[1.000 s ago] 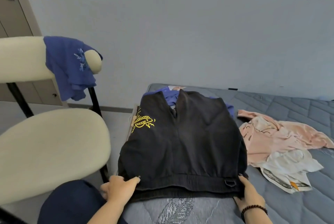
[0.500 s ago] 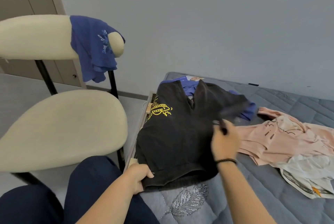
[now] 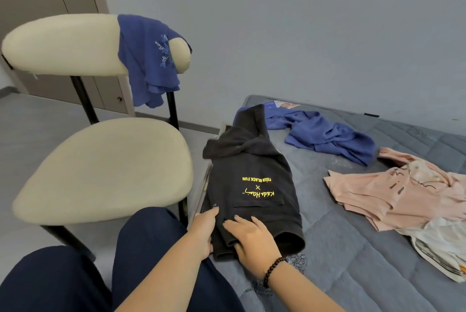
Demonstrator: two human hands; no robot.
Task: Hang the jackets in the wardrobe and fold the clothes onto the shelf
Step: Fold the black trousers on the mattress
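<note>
Both hands, left hand [image 3: 203,229] and right hand [image 3: 248,234], press flat-fingered on the black top [image 3: 254,185] at six o'clock (keeping its fold).

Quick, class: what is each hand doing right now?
Left hand: open, fingers straight against the black hoodie.
Right hand: open, pressing flat on it.

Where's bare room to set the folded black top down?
Free: the chair seat, fully bare, left of the black top; a mattress strip between black top and pink shirt, widening toward the near edge. Crowded: the far end under the blue garment, the right side under pink shirt and white garment.
</note>
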